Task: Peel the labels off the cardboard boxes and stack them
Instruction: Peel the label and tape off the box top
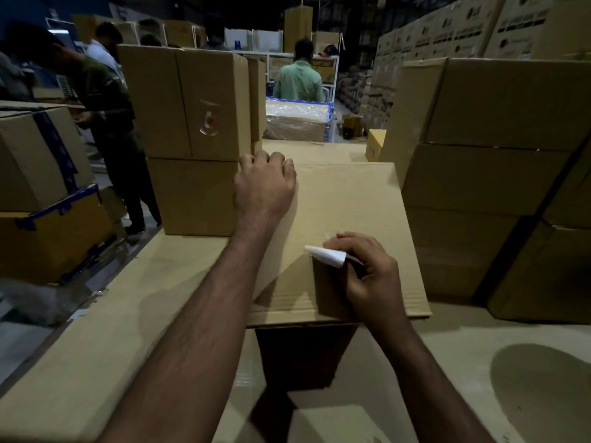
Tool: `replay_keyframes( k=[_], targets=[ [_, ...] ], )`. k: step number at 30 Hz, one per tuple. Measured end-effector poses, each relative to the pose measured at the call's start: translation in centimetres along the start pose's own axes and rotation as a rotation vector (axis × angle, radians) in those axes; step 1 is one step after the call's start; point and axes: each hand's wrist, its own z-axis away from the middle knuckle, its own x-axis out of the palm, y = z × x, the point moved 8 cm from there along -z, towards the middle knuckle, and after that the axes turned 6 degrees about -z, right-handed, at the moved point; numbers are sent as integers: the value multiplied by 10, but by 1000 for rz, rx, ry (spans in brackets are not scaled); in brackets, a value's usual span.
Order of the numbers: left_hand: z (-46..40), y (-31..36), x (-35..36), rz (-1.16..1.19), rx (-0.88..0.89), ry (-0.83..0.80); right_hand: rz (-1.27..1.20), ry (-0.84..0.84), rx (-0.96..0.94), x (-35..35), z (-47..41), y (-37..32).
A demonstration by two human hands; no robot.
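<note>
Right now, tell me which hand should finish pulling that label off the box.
Right. The right hand already pinches the white label, partly lifted off the box; the left hand grips its far edge, steadying it.

- Single view: head-worn wide-angle camera, looking forward and down.
- Close range: both forearms enter from the bottom edge; left hand (263, 183) at centre frame, right hand (367, 270) at lower right of centre.
- Cardboard box (348, 215) fills mid-frame.
- Upper frame reaches down a dim warehouse aisle; edges bow from lens distortion.
</note>
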Motion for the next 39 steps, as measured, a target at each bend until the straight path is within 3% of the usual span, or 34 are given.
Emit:
replay_keyframes(
  k=[22, 31, 35, 39],
  targets=[
    [-1, -1, 1, 17, -8, 18, -86, 2, -33, -7, 22, -5],
    [0, -1, -1, 5, -9, 10, -352, 27, 187, -9, 25, 3],
    [1, 0, -1, 14, -5, 11, -200, -42, 168, -5, 17, -5],
    [1, 0, -2, 17, -3, 20, 129, -146, 99, 0, 3, -8]
  ],
)
